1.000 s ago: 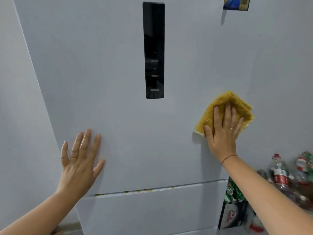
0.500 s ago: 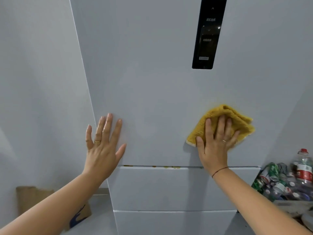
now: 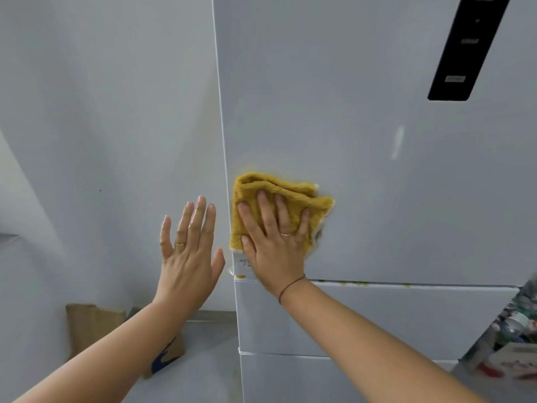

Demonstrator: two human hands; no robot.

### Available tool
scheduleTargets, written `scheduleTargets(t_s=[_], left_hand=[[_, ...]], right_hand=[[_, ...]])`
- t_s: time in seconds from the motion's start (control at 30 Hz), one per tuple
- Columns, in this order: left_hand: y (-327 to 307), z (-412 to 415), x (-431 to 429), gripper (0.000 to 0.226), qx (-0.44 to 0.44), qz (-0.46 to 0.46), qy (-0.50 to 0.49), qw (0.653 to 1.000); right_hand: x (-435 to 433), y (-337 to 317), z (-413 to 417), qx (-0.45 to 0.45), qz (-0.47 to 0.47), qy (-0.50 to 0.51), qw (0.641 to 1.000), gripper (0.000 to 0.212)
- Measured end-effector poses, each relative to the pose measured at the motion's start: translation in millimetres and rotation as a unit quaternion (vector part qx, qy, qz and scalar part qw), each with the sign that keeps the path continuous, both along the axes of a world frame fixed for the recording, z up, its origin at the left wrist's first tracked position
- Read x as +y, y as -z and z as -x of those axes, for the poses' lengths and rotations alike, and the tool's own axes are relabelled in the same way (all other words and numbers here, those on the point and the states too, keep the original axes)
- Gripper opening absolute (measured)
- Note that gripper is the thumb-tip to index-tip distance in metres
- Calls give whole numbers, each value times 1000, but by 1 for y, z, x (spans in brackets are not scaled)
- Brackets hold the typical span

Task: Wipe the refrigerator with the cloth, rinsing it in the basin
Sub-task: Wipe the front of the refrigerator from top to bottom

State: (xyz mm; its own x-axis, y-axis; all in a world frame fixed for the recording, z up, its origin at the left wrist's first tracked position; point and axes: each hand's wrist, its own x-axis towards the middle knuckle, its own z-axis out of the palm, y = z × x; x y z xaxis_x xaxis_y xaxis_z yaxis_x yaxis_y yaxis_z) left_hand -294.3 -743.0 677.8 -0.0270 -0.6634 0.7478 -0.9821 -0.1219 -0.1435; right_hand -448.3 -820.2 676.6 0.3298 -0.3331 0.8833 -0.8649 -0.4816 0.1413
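The white refrigerator [image 3: 363, 112] fills the right of the view, with a black control panel [image 3: 465, 48] at the upper right. My right hand [image 3: 273, 245] lies flat with fingers spread on a folded yellow cloth [image 3: 293, 190] and presses it against the door's lower left corner, just above the seam to the drawers [image 3: 377, 315]. Small yellow stains [image 3: 348, 283] dot that seam. My left hand [image 3: 189, 257] is open and empty, held up just left of the refrigerator's edge. No basin is in view.
A grey wall [image 3: 101, 112] runs along the left of the refrigerator. A brown paper bag [image 3: 93, 327] leans against it on the floor. A pile of bottles and cans [image 3: 517, 324] sits at the lower right beside the refrigerator.
My right hand has slid the cloth leftward and down across the door to its left edge. My left hand has come off the door and now hovers past the edge.
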Motion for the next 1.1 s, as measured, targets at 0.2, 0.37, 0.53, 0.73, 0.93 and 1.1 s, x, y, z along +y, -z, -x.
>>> scheduleTargets(t_s=[0.2,0.37,0.53,0.73,0.93,1.1], left_hand=[[3,-9,-3,66,38,-16,11,999],[29,9,-11,70,81,-58,27,995],[55,38,-16,76,177,-38,21,983],[62,58,-25,88,233,-25,18,972],[65,67,-25,89,248,-5,-1,969],[65,94,-21,76,110,31,11,993]], right_hand=[[8,-2,-21,81,7,-31,996,53],[-2,30,24,192,41,-44,980,51],[-16,57,80,263,54,-36,963,56],[-34,76,166,305,74,2,950,61],[-44,96,263,339,70,36,938,64],[-50,103,321,350,69,34,934,62]])
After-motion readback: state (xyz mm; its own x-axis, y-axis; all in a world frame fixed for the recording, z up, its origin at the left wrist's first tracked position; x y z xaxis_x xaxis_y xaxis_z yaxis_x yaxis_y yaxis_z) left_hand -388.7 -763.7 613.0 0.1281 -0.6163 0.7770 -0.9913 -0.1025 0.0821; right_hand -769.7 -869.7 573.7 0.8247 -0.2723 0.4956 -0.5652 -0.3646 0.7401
